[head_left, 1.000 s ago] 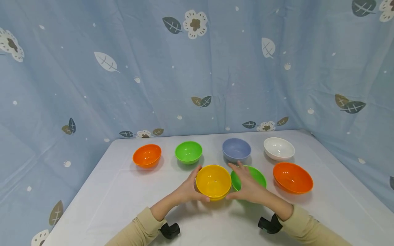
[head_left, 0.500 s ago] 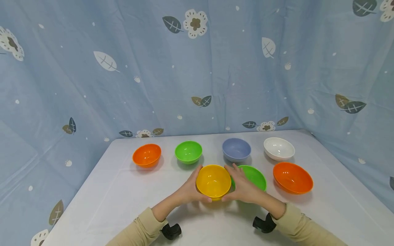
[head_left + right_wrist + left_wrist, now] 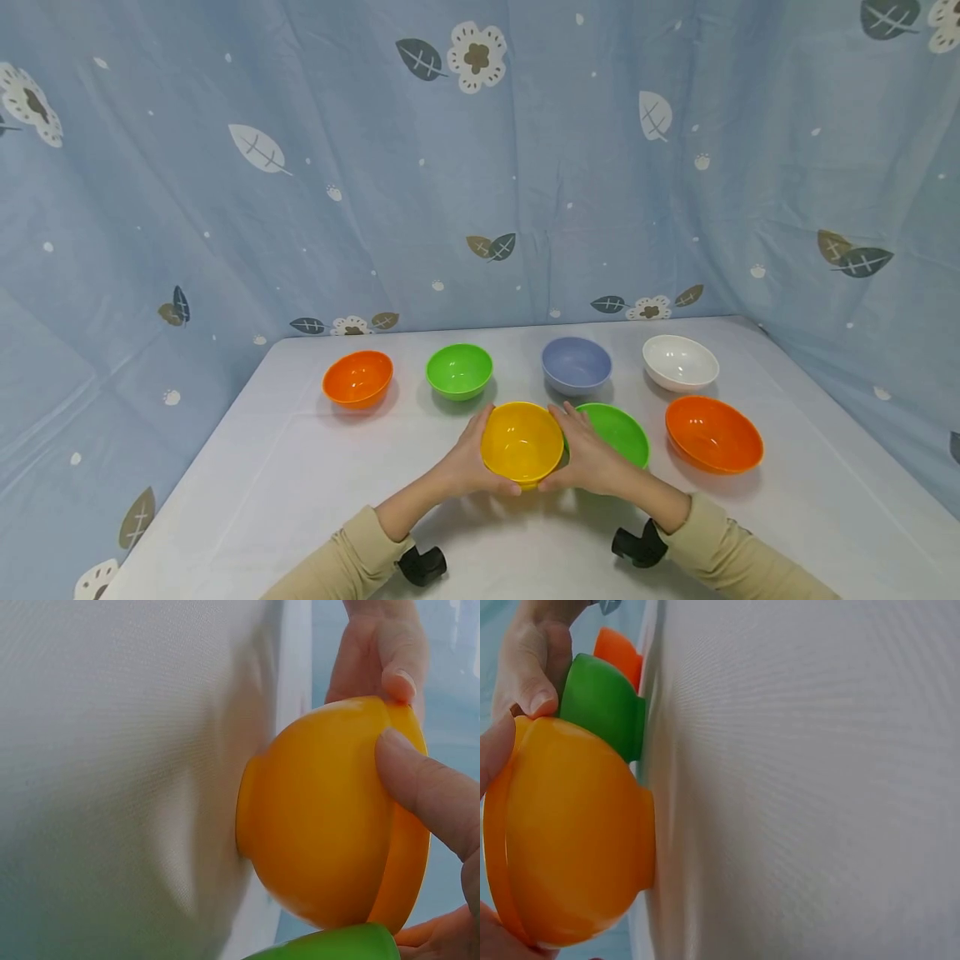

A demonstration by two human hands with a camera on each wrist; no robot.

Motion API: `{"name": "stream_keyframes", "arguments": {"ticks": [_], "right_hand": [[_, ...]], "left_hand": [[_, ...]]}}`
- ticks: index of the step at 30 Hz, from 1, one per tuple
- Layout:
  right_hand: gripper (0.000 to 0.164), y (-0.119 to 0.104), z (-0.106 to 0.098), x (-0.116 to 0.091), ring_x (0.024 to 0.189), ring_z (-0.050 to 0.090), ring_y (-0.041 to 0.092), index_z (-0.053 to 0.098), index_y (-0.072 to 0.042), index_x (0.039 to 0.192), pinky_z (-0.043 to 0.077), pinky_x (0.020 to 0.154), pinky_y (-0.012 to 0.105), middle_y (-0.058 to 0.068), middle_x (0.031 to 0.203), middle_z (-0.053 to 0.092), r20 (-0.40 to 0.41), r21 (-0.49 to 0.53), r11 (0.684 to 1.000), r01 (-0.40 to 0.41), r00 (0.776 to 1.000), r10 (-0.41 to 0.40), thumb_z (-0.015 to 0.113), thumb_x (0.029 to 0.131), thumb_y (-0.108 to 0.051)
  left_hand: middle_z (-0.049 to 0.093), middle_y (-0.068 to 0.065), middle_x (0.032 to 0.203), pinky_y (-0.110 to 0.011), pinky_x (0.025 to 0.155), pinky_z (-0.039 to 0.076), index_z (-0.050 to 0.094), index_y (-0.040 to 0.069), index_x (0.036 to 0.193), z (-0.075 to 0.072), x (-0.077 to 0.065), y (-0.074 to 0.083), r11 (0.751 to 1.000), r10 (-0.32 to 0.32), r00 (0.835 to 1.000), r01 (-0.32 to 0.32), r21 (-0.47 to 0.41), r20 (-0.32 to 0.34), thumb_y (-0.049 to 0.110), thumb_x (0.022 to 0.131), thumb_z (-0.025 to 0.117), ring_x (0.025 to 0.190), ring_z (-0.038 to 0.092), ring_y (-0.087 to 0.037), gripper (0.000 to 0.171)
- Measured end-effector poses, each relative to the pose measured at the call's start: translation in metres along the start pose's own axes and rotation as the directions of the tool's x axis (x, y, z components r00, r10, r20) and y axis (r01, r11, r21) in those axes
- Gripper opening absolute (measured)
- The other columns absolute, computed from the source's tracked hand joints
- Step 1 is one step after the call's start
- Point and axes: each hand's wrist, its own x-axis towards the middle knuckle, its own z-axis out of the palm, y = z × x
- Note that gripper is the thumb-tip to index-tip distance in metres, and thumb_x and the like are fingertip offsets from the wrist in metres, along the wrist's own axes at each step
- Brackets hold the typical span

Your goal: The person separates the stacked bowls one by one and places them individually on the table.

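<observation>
A yellow bowl [image 3: 521, 443] stands upright at the front middle of the white table. In the wrist views a step below its rim [image 3: 409, 862] looks like one yellow bowl nested in another. My left hand [image 3: 467, 465] grips its left side, thumb on the near side and fingers toward the back. Against its right side my right hand [image 3: 588, 460] holds it the same way, the thumb [image 3: 420, 784] lying below the rim. Close behind the right hand sits a green bowl [image 3: 621, 435], partly hidden by it. In the left wrist view the yellow foot [image 3: 646, 840] appears at the cloth.
Along the back stand an orange bowl [image 3: 358, 379], a green bowl [image 3: 459, 372], a blue bowl [image 3: 576, 367] and a white bowl [image 3: 680, 363]. A larger orange bowl [image 3: 714, 435] sits at the right. Behind the table hangs a blue patterned curtain [image 3: 360, 167].
My right hand has moved left and closed in on the yellow bowl, which it did not grip a second ago. The left hand and the bowl have shifted very slightly right.
</observation>
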Motion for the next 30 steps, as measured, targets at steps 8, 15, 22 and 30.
{"name": "stream_keyframes", "arguments": {"ticks": [8, 15, 22, 30], "right_hand": [[0.107, 0.0006, -0.0001, 0.0006, 0.133, 0.012, 0.049, 0.026, 0.009, 0.138, 0.013, 0.103, 0.064, 0.031, 0.143, 0.024, 0.001, 0.004, 1.0, 0.017, 1.0, -0.017, 0.087, 0.056, -0.024], [0.106, -0.0014, -0.001, 0.0002, 0.133, 0.011, 0.05, 0.026, 0.009, 0.138, 0.014, 0.103, 0.064, 0.031, 0.143, 0.024, 0.006, 0.01, 1.0, 0.007, 1.0, -0.007, 0.086, 0.057, -0.023], [0.106, -0.003, -0.0023, -0.0016, 0.133, 0.011, 0.049, 0.025, 0.01, 0.138, 0.011, 0.104, 0.064, 0.031, 0.143, 0.024, 0.015, 0.01, 1.0, 0.015, 1.0, -0.016, 0.086, 0.057, -0.023], [0.107, -0.0039, -0.002, -0.0019, 0.134, 0.012, 0.048, 0.026, 0.01, 0.138, 0.011, 0.105, 0.063, 0.031, 0.143, 0.025, 0.013, -0.003, 1.0, 0.017, 1.0, -0.016, 0.086, 0.057, -0.024]], "left_hand": [[0.015, -0.022, 0.148, -0.059, 0.101, 0.028, 0.009, -0.002, 0.145, 0.0034, 0.0001, 0.0022, 0.997, -0.008, 0.999, 0.012, 0.07, -0.048, 0.031, 0.057, 0.085, 0.132, 0.023, -0.039, 0.121], [0.019, -0.021, 0.148, -0.058, 0.1, 0.029, 0.012, -0.002, 0.145, 0.0044, -0.0007, 0.0027, 0.996, 0.005, 0.997, 0.002, 0.088, -0.076, 0.029, 0.057, 0.085, 0.132, 0.026, -0.038, 0.118], [0.021, -0.021, 0.146, -0.054, 0.099, 0.034, 0.013, -0.004, 0.143, 0.0046, -0.0001, 0.0017, 0.995, 0.052, 0.995, -0.045, 0.088, -0.082, 0.03, 0.058, 0.084, 0.127, 0.034, -0.036, 0.117], [0.024, -0.02, 0.146, -0.054, 0.1, 0.033, 0.017, -0.004, 0.143, 0.0038, -0.0006, 0.0002, 0.993, 0.062, 0.991, -0.05, 0.107, -0.115, 0.032, 0.055, 0.085, 0.127, 0.035, -0.035, 0.116]]}}
